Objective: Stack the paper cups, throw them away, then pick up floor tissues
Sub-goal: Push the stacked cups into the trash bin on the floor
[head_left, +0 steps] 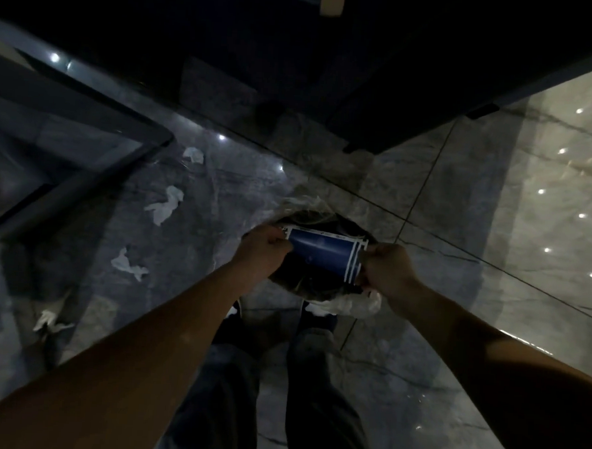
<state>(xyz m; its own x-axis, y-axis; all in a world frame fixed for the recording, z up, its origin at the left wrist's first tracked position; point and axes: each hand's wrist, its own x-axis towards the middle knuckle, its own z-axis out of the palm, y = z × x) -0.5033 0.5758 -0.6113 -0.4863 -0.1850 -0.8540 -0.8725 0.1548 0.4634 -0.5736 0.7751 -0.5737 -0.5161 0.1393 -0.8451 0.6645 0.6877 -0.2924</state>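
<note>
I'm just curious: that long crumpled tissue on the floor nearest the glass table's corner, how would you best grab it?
Probably pinch the long tissue at its bunched upper end, coming straight down from above. It lies flat on the floor, so only raised folds offer a grip.

No legible text anywhere.

Dim, underexposed view with wide-angle bending at the edges.
Right of the right hand (385, 266) the glossy floor tiles (545, 210) catch warm glare and pinpoint reflections; beyond and left of the left hand (264, 248) lies deep shadow, everything soft and grainy.
</note>
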